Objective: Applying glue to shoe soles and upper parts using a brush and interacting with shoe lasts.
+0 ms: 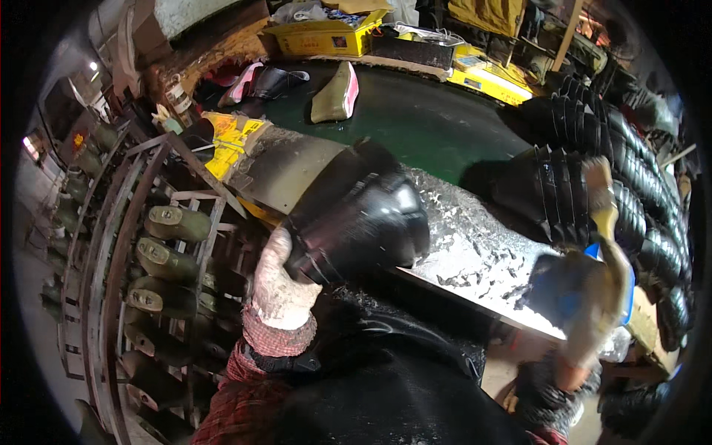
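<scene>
My left hand [283, 289], in a pale, stained glove, is closed on the near left edge of a stack of glossy black shoe uppers [363, 211]. The uppers lie over the bench edge, and the thumb rests on top of them. At the right, my right hand [593, 315] is smeared by motion beside a blue container [567, 285]. It grips a brush [606, 215] whose pale tip points away from me. Its finger positions are blurred. Just left of the brush lies another stack of black uppers [538, 194].
Flaky white residue covers the bench strip [475, 237]. A pink-lined upper [337, 95] lies on the dark green bench top, with yellow boxes [326, 37] behind. A metal rack [100, 259] holding several olive boot-shaped lasts [178, 224] stands left. More black uppers [630, 148] line the right side.
</scene>
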Tool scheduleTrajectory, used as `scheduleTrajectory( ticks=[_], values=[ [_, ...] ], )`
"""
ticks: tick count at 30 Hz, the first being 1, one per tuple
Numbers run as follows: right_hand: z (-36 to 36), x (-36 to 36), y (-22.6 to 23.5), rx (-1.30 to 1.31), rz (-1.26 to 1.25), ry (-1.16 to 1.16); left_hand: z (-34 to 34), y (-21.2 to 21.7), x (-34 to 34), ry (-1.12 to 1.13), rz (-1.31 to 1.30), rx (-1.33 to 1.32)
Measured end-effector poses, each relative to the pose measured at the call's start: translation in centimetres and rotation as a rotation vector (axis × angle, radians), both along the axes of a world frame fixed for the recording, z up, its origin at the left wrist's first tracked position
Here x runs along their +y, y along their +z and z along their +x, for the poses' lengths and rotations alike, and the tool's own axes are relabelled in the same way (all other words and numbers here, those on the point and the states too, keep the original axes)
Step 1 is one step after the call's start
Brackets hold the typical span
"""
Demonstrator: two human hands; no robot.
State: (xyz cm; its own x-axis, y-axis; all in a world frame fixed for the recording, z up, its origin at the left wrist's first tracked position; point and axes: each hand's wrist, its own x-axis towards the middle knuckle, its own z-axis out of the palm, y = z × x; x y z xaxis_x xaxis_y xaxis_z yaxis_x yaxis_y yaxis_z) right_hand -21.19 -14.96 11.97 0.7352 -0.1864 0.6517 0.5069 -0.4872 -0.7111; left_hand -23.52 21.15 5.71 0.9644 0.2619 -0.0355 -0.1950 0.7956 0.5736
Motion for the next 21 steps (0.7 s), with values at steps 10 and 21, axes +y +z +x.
scheduleTrajectory(
  ticks=[10, 21],
  values=[
    [4.3, 10.9, 0.4, -0.018, 0.003, 0.039, 0.1, 5.2, 1.3, 0.127, -0.112, 0.275],
    [3.0, 7.7, -0.4, -0.007, -0.037, -0.315, 14.0, 4.0, 18.6, 0.073, 2.32, 0.22]
  ],
)
